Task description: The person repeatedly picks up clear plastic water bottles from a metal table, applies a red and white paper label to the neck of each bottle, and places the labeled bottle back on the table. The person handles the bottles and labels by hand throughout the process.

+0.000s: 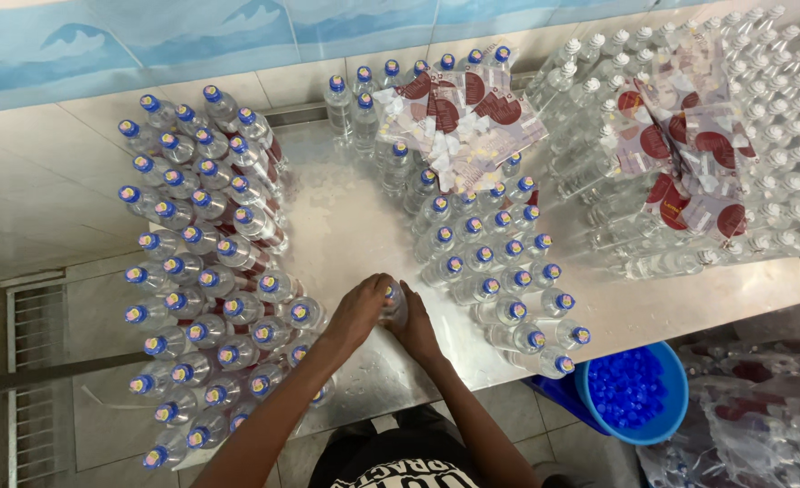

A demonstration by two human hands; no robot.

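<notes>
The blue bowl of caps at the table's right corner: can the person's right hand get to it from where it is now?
Probably yes. The right hand is on a bottle with the left hand. The blue bowl sits lower, beside the table, open on top; only a row of capped bottles stands between.

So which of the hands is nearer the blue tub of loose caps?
The right hand. It is on the side of the held bottle facing the blue tub, which sits off the table's lower right corner. The left hand is on the bottle's far side.
</notes>
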